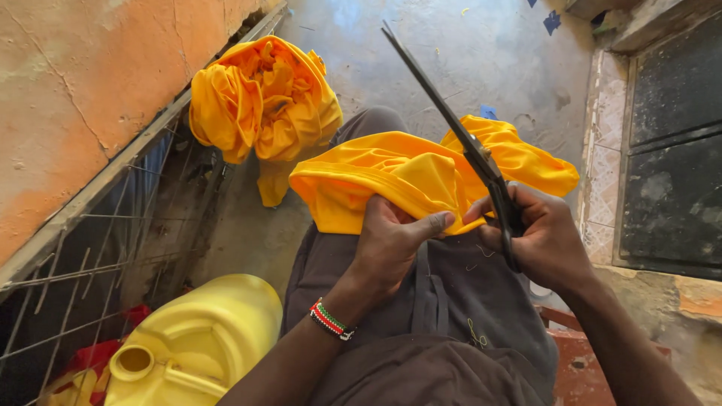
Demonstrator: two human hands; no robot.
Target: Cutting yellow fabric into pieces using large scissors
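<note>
A piece of bright yellow cloth (pixel 391 177) lies folded over my lap, on dark grey trousers. My left hand (pixel 395 244), with a beaded band at the wrist, grips the cloth's near edge between thumb and fingers. My right hand (pixel 545 240) holds a pair of black scissors (pixel 466 143) by the handles. The blades are closed and point up and away to the left, above the cloth. The scissors' handles are partly hidden by my fingers.
A bundle of the same yellow cloth (pixel 263 101) lies on the concrete floor ahead. A yellow plastic jerrycan (pixel 199 346) stands at lower left beside a wire grid (pixel 98 248) and an orange wall (pixel 83 83). A dark door (pixel 673 150) is on the right.
</note>
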